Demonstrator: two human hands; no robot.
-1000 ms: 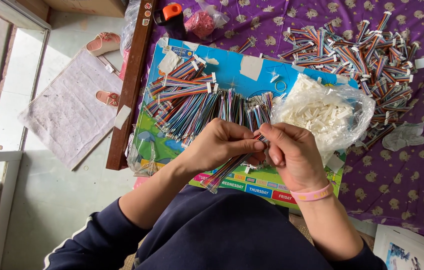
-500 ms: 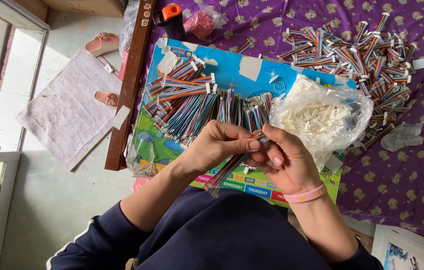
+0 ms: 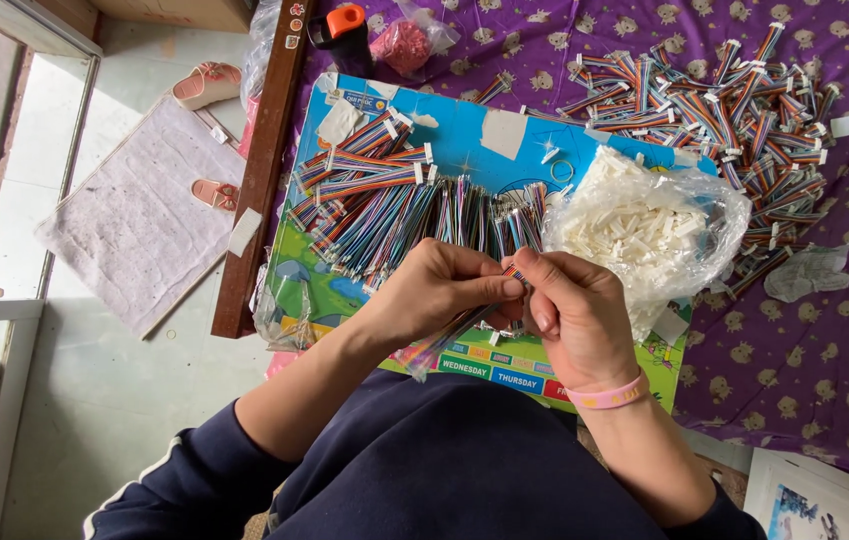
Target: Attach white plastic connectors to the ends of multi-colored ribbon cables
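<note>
Two bare hands meet over the middle of a colourful board laid on a purple patterned cloth. Far left, on the pale floor, lie a grey mat and a pink sandal, with a dark wooden rail running alongside the board. On the board sits a loose heap of rainbow wire strips, fanned out and touching one another. Just in front of that heap, the left hand is closed in a pinch, thumb and forefingers shut on one wire strip whose free end trails down toward the person's lap. The right hand is curled shut at the strip's upper end, fingertips touching those of the left; whether a small white piece is between them I cannot tell. Right of the hands, a clear bag of white plastic connectors lies open, and beyond it a big pile of finished strips with white ends. My judgement: a connector is being fitted to the strip's end, which calls for steady alignment and a firm push.
</note>
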